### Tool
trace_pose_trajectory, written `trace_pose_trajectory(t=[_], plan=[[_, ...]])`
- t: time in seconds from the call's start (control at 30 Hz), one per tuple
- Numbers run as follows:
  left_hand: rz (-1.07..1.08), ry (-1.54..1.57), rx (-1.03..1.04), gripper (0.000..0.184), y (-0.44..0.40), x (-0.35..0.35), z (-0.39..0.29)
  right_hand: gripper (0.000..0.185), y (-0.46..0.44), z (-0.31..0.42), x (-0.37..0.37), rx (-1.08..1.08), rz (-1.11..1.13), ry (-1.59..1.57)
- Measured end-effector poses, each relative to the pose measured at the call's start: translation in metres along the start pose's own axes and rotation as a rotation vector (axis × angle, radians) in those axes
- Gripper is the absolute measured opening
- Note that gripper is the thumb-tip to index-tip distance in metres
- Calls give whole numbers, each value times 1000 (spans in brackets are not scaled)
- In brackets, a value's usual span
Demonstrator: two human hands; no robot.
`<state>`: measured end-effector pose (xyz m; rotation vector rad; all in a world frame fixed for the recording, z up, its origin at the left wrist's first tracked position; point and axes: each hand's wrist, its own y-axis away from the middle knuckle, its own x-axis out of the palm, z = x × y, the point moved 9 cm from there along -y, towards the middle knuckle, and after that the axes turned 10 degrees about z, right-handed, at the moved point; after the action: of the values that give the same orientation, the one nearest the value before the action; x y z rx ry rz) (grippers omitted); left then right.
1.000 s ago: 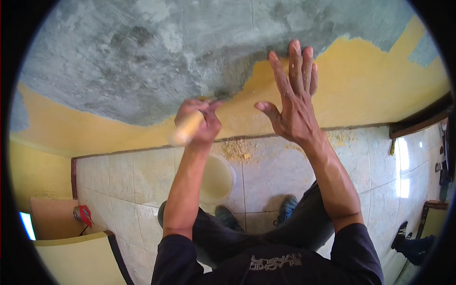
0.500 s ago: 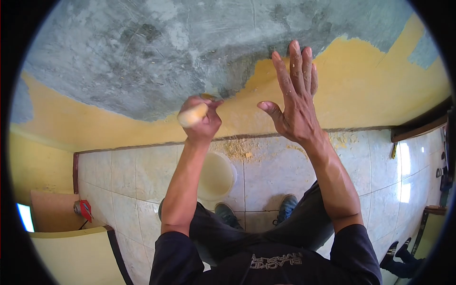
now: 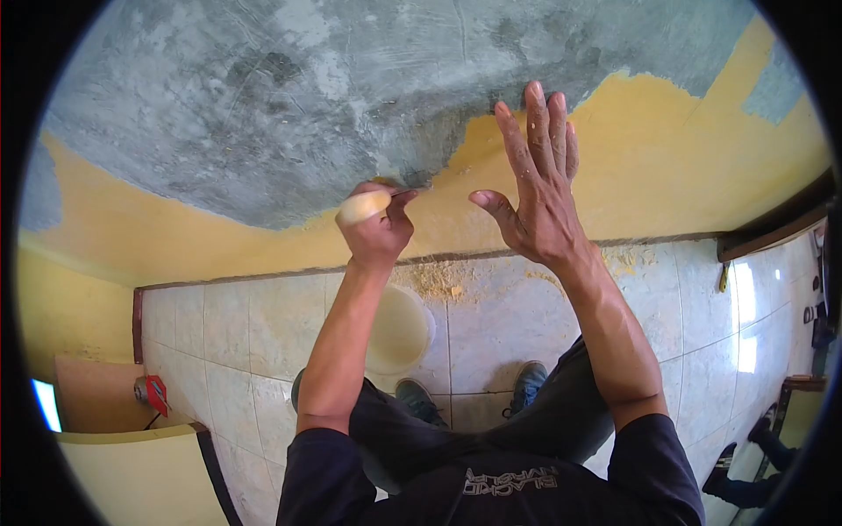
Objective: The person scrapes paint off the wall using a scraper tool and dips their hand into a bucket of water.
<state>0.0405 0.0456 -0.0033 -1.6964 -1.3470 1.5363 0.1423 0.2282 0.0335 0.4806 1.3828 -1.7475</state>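
Note:
My left hand point(image 3: 379, 230) is closed around the pale yellow handle point(image 3: 365, 208) of a scraping tool. Its thin dark blade point(image 3: 406, 192) meets the wall where the yellow paint point(image 3: 438, 215) borders the bare grey patch point(image 3: 263, 114). To the right, my right hand point(image 3: 545, 188) lies on the wall with fingers spread and holds nothing. Its fingertips reach the edge between yellow and grey.
Crumbled debris point(image 3: 438, 279) lies on the tiled floor point(image 3: 500, 329) along the wall base. A round bucket point(image 3: 430, 329) of cloudy liquid stands by my feet. A red object point(image 3: 156, 395) is at left. Another person's legs point(image 3: 741, 486) show at lower right.
The tool's handle has swung up and slightly right in my left hand. My right hand stays spread on the wall, slightly further left in view. The other person's feet have shifted.

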Motion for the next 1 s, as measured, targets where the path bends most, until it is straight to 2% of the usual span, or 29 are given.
trace_pose_trajectory(t=[0.03, 0.07, 0.17, 0.33, 0.43, 0.5, 0.53, 0.57, 0.63, 0.67, 0.73, 0.77, 0.83, 0.87, 0.9, 0.97, 1.0], plan=[[69, -18, -54, 26, -3, 5, 4, 85, 0, 1, -1, -1, 2, -12], [84, -121, 36, 25, -6, 4, -5, 85, -4, 0, -2, -9, -4, -19], [-41, 1, -59, 23, -2, 1, 6, 84, -4, -2, -1, -3, 16, -5], [27, -78, -34, 24, -4, -1, -2, 83, -2, -4, 2, -7, 13, -19], [-51, 39, 5, 21, -4, -6, -1, 83, -5, -4, 4, 2, 20, 13], [113, -12, -120, 13, -6, 6, 10, 83, -5, -2, 2, 10, 19, -3], [118, -43, -91, 13, -2, 5, 4, 83, -2, 0, 3, 5, 23, -6], [74, -95, 23, 22, -4, 2, -4, 83, -5, -2, 3, 2, 16, 9], [-152, 62, 27, 20, -1, -10, -1, 84, -3, -1, 4, 9, 23, 18], [-157, 66, 38, 20, -3, -10, 2, 84, -5, -2, 3, 12, 21, 21], [55, -45, -17, 19, 0, 4, 4, 84, -3, 0, 3, 13, 30, 20], [48, -48, -11, 19, 1, 3, 4, 83, -3, 0, 3, 10, 26, 7], [-102, 105, -10, 17, -2, -11, 3, 83, -6, -3, 3, 8, 19, -6], [0, 108, -62, 17, -3, -3, 5, 82, -6, -3, 2, 12, 24, 2], [7, 109, -68, 17, 1, -5, 3, 82, -4, -2, 2, 13, 28, 9], [151, -160, 62, 22, -3, 7, -12, 82, -4, 0, 2, -1, 14, -3], [149, -160, 69, 22, -11, 9, -14, 81, -4, 0, 3, -7, 6, -16]])
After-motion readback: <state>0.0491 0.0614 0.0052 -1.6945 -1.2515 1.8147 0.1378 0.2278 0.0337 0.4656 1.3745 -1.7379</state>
